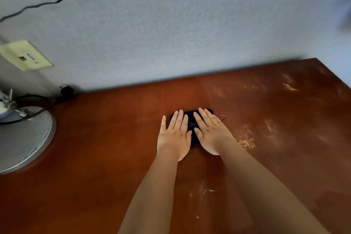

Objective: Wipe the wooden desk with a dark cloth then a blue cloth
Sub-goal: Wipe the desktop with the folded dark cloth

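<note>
Nearest us, the wooden desk (114, 157) carries a small patch of pale crumbs (204, 192) between our forearms. Farther out, our left hand (174, 135) and right hand (210, 131) lie flat, fingers straight and close together, side by side, pressing one dark cloth (190, 119) onto the desk. We judge the first wipe under way: dusty smears (247, 138) remain to the right, the left half looks cleaner. We count two hands, one cloth; no blue cloth is visible. At far left stands one round lamp base (24, 138)
</note>
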`<state>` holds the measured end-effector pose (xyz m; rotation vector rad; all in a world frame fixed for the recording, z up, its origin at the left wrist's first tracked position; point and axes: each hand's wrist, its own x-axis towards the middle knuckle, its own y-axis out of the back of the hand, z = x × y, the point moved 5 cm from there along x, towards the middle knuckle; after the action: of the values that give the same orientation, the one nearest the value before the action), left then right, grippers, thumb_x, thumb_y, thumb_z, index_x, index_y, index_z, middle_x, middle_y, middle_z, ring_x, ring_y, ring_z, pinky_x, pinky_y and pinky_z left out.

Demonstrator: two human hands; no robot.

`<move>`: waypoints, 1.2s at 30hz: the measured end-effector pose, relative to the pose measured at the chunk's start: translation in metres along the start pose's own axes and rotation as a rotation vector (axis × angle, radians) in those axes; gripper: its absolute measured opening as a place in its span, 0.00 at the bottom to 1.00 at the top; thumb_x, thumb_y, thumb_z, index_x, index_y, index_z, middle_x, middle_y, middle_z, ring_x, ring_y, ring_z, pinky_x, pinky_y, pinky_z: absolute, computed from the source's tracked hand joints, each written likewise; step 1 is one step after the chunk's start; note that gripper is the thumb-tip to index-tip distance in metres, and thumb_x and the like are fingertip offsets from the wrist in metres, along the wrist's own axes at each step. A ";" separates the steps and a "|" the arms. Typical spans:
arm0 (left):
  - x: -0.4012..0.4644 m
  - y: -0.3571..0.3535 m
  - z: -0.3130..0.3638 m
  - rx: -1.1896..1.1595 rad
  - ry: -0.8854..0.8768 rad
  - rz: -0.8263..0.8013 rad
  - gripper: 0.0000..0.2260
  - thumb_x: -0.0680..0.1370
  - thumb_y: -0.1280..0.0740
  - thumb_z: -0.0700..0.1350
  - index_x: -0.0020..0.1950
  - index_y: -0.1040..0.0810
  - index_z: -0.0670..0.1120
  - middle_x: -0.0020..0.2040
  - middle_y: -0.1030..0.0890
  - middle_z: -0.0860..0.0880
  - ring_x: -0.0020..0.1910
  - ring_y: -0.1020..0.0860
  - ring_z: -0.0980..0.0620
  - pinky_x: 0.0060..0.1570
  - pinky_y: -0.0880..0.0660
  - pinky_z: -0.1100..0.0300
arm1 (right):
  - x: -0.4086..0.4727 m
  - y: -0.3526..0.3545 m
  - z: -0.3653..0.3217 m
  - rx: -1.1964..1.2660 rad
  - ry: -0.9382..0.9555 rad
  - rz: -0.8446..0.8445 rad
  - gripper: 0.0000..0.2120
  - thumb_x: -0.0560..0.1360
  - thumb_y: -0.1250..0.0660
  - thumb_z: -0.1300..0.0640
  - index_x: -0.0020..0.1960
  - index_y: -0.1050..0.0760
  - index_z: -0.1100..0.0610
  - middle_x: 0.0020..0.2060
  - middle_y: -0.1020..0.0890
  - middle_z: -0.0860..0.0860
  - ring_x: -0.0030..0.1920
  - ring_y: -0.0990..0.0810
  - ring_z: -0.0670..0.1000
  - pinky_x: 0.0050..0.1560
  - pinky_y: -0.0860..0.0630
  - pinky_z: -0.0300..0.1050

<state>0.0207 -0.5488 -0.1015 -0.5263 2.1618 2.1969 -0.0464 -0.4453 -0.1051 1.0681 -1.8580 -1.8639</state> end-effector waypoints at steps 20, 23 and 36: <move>-0.146 -0.023 0.029 0.048 -0.140 -0.137 0.25 0.84 0.58 0.54 0.79 0.61 0.49 0.79 0.63 0.50 0.77 0.63 0.53 0.75 0.61 0.43 | -0.144 -0.034 -0.045 0.056 -0.010 -0.134 0.27 0.84 0.58 0.48 0.78 0.63 0.54 0.77 0.62 0.51 0.76 0.63 0.49 0.75 0.60 0.45; -0.156 -0.013 0.020 0.012 -0.237 -0.037 0.25 0.84 0.51 0.52 0.79 0.52 0.51 0.80 0.55 0.49 0.78 0.55 0.51 0.76 0.59 0.47 | -0.149 -0.012 -0.039 0.092 0.044 -0.059 0.25 0.83 0.51 0.53 0.79 0.53 0.54 0.78 0.50 0.50 0.77 0.52 0.50 0.75 0.49 0.44; -0.162 0.003 0.035 0.243 -0.419 0.004 0.12 0.81 0.44 0.44 0.61 0.28 0.42 0.57 0.25 0.43 0.52 0.24 0.42 0.57 0.29 0.51 | -0.172 -0.008 -0.032 -0.221 0.256 -0.071 0.22 0.78 0.40 0.54 0.70 0.36 0.57 0.65 0.32 0.54 0.63 0.30 0.55 0.55 0.25 0.48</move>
<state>0.1644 -0.4788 -0.0594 -0.0440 2.1444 1.8019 0.0941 -0.3517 -0.0599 1.2403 -1.4535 -1.8207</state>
